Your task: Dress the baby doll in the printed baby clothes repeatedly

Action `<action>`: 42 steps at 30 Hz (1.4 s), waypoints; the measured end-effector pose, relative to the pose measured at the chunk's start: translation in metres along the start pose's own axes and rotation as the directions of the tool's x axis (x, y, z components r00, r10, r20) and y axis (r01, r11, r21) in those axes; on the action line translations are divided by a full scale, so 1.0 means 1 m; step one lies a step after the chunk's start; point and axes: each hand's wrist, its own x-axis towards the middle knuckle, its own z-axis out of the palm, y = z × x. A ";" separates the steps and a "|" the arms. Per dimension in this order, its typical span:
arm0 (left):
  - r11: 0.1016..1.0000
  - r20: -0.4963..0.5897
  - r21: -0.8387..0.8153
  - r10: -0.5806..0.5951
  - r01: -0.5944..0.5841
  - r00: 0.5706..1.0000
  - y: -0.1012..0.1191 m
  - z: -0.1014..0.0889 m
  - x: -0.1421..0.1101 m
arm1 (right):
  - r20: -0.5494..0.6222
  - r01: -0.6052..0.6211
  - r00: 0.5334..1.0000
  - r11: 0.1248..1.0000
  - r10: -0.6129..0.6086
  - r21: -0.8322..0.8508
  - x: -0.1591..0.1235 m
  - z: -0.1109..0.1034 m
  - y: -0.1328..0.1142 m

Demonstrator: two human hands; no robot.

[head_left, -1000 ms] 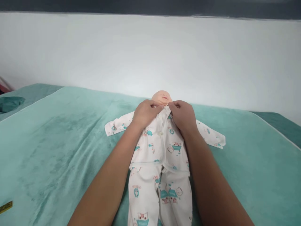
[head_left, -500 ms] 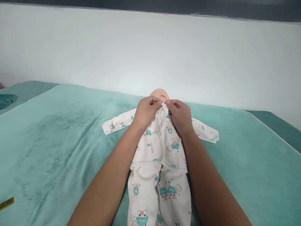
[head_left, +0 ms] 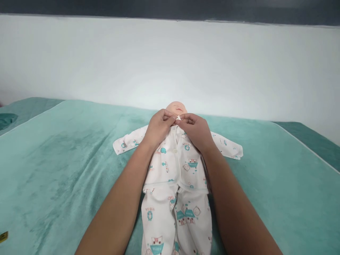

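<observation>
A baby doll (head_left: 177, 107) lies on its back with its head at the far end. It wears a white printed baby shirt (head_left: 166, 163) and matching printed trousers (head_left: 159, 216). At the neck, my left hand (head_left: 159, 126) pinches one side of the shirt's collar between thumb and fingers. My right hand (head_left: 196, 129) pinches the other side, its fingertips almost touching those of the left. A pale button (head_left: 175, 151) shows lower on the shirt front. My fingers hide whatever fastening lies at the collar. Both sleeves stretch out sideways.
A teal blanket (head_left: 69, 170) with some creases spreads under the doll. Behind it rises a white wall (head_left: 170, 60) with a dark band on top. A small yellow-and-black object (head_left: 3, 237) lies at the lower left edge.
My hands have come closer together at the collar, drawing the two shirt edges together. The whole view has shifted slightly, so the doll appears a little further left.
</observation>
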 end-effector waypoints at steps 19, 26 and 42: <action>0.980 -0.021 -0.156 -0.132 0.127 0.991 0.004 0.000 -0.002 | 0.152 0.026 0.988 1.000 -0.026 0.001 -0.001 -0.001 0.000; 0.966 -0.037 -0.223 -0.140 0.128 0.989 0.001 -0.001 -0.002 | 0.124 -0.033 0.992 0.990 0.016 0.140 -0.001 -0.003 0.001; 0.969 -0.020 -0.235 -0.086 0.079 0.996 -0.002 0.001 -0.001 | 0.114 0.013 0.993 1.000 -0.010 -0.025 -0.002 0.002 -0.001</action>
